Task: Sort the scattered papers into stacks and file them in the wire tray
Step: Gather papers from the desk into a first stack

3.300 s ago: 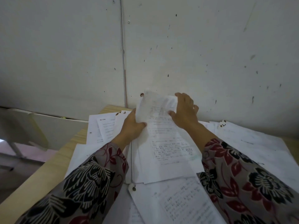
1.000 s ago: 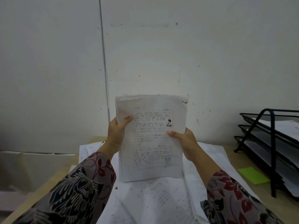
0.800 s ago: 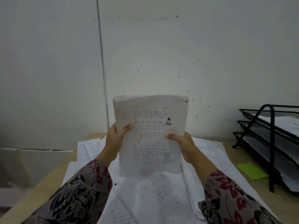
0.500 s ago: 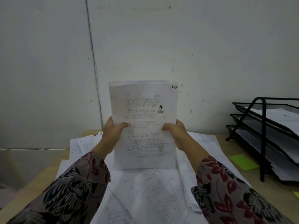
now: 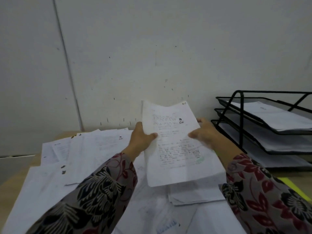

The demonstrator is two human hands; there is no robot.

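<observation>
Both hands, left (image 5: 141, 138) and right (image 5: 205, 132), grip the stack (image 5: 175, 142) by its edges. Sheets could slide loose nearing the tray (image 5: 253, 125).

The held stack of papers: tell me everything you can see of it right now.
The held stack of papers is a thin sheaf of white printed sheets, text too blurred to read, with a small dark cartoon figure near its upper right and a clip at the top right corner. It tilts back above the scattered papers, top edge sagging. The left hand pinches its left edge, the right hand its right edge. The wire tray stands just right.
</observation>
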